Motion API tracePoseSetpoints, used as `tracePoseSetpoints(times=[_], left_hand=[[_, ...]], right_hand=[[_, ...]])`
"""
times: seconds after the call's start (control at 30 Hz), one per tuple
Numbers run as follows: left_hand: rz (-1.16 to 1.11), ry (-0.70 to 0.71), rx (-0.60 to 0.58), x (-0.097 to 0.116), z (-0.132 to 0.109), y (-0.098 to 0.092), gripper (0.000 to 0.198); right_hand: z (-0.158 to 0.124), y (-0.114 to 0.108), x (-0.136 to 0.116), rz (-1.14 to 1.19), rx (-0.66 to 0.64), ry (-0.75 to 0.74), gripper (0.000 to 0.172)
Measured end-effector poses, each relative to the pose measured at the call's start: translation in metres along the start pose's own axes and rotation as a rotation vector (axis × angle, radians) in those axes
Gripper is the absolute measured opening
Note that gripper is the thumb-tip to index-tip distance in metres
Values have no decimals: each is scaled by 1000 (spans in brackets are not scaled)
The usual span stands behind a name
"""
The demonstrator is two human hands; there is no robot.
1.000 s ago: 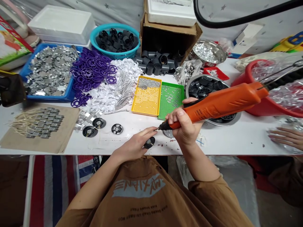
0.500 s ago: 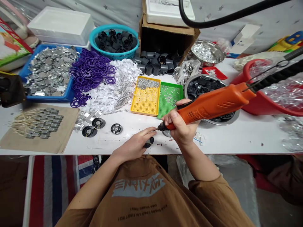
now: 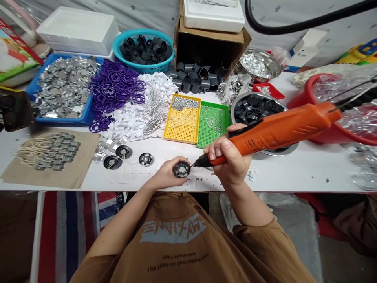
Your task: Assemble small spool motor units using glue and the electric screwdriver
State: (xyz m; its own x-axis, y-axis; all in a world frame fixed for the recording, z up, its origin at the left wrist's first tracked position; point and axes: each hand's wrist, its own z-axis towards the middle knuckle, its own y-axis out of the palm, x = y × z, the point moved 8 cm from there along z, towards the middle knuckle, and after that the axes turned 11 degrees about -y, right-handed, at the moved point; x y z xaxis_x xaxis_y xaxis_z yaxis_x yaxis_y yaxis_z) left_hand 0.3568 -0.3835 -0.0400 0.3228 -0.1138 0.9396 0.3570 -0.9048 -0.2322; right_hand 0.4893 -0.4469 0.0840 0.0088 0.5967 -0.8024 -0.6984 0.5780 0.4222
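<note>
My left hand [image 3: 168, 173] grips a round black plastic part [image 3: 182, 169] by its rim, tilted so its spoked face with a pale centre shows. A thin wire trails from it. In my right hand [image 3: 231, 159] is an orange electric screwdriver [image 3: 282, 129], its black nose pointing left and its bit close to the part's right edge; whether they touch I cannot tell. To the left on the table lie a similar round part [image 3: 146, 159] and two more with wires, one of them a black disc [image 3: 112, 162] beside shiny metal pieces.
A yellow tray [image 3: 182, 135] of small metal pieces and a green tray [image 3: 212, 140] of screws stand ahead. Behind are a blue bin [image 3: 31, 92], a turquoise basket [image 3: 118, 51] and purple rings [image 3: 108, 84]. A steel bowl [image 3: 282, 151] and red tub [image 3: 306, 94] stand right.
My left hand has turned and now holds the round part face up, where before its fingers reached the bit tip. The screwdriver has shifted slightly right and down.
</note>
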Motion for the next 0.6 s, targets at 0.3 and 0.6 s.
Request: tracePoseSetpoints(times=[0.3, 0.6], left_hand=[[48, 22, 39, 4, -1, 0, 38], [-18, 46, 109, 0, 1, 4, 37]], right_hand=[[-10, 6, 11, 19, -51, 40, 29], [-18, 9, 14, 37, -127, 55, 30]])
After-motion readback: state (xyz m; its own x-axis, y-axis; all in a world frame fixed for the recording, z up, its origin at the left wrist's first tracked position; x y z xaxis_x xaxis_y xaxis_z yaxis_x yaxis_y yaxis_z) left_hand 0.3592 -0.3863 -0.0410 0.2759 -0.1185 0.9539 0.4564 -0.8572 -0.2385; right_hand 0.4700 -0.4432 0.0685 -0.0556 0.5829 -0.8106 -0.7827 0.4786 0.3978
